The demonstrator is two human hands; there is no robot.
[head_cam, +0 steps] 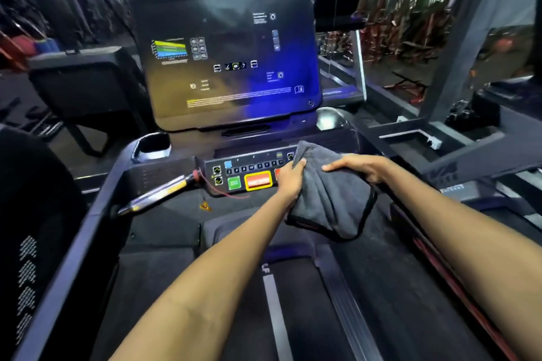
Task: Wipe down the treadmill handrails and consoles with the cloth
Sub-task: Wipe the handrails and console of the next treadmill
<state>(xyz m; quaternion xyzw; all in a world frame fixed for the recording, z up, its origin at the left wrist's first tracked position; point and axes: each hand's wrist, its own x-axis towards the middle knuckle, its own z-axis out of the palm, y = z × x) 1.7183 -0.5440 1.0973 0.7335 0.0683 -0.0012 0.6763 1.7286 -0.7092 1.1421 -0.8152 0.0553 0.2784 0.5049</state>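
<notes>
Cloth being held in both my hands over the treadmill keypad.

From my head view, my left hand is pinching its left edge at nine o'clock, my right hand is gripping its top at two o'clock, and the grey folds are hanging beside the button panel, below the console screen at twelve o'clock.

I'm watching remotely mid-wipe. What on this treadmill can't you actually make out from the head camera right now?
- Right end of the button panel: hidden behind the cloth and the left hand.
- Screen text and icons: too blurred and small to read.
- Right handrail: behind the right hand and forearm, mostly unseen.
- Left handrail: lower end cut off by the frame edge.
- Dirt or wiped areas: too dark to judge.
</notes>
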